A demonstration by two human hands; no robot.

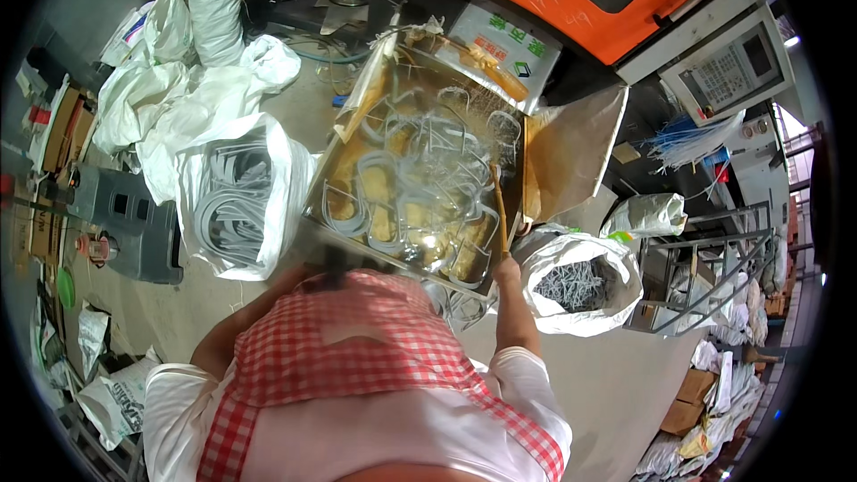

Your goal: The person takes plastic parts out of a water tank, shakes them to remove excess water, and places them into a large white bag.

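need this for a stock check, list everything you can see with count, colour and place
container: 1, brownish, centre
looped pieces: several, greyish, in the container
stick: 1, brown, over the container's right side
left open sack: 1, white, left of the container
curved strips: many, grey, in that sack
right open sack: 1, white, right of the container
small pieces: many, grey, in that sack
machine: 1, orange, top
control panel: 1, pale, upper right
cardboard boxes: at least 2, brown, lower right
apron: 1, red-white checked, on the person
right fingers: around the stick
left forearm: 1, bare, fingers hidden
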